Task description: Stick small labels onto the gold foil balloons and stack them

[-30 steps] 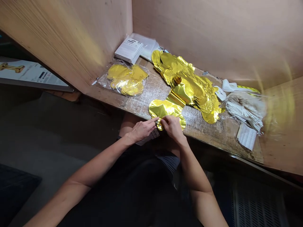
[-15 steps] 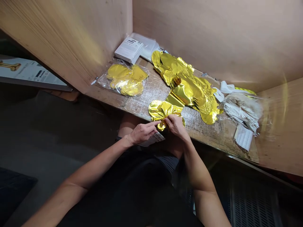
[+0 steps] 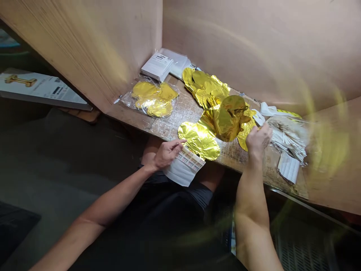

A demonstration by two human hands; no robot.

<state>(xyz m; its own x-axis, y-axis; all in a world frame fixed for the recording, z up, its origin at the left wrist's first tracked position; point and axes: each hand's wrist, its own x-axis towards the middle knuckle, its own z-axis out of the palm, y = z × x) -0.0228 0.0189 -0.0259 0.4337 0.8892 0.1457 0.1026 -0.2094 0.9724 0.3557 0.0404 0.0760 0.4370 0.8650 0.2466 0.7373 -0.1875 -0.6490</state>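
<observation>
My left hand (image 3: 168,153) pinches a white sticker sheet (image 3: 182,170) with rows of small printed labels, held over my lap. Its fingertips are at the edge of a flat gold foil balloon (image 3: 199,140) that overhangs the front of the worktop. My right hand (image 3: 258,141) is closed above the right side of the balloon pile, its fingertips partly hidden; I cannot make out what is in them. Just left of it, a darker rounded end of a gold foil balloon (image 3: 231,118) is turned up over the pile. More foil balloons (image 3: 205,84) lie behind.
A clear bag of gold foil shapes (image 3: 155,98) lies on the left of the worktop (image 3: 166,126). White printed packs (image 3: 158,66) are stacked behind it. At right are a bundle of white straws (image 3: 290,137), a folded white sheet (image 3: 288,167) and a yellow tape measure (image 3: 289,113). Wooden panels surround the worktop.
My right hand has moved right, away from my left hand. One foil balloon end has been turned over to the right, baring another end beneath. More of the sticker sheet shows.
</observation>
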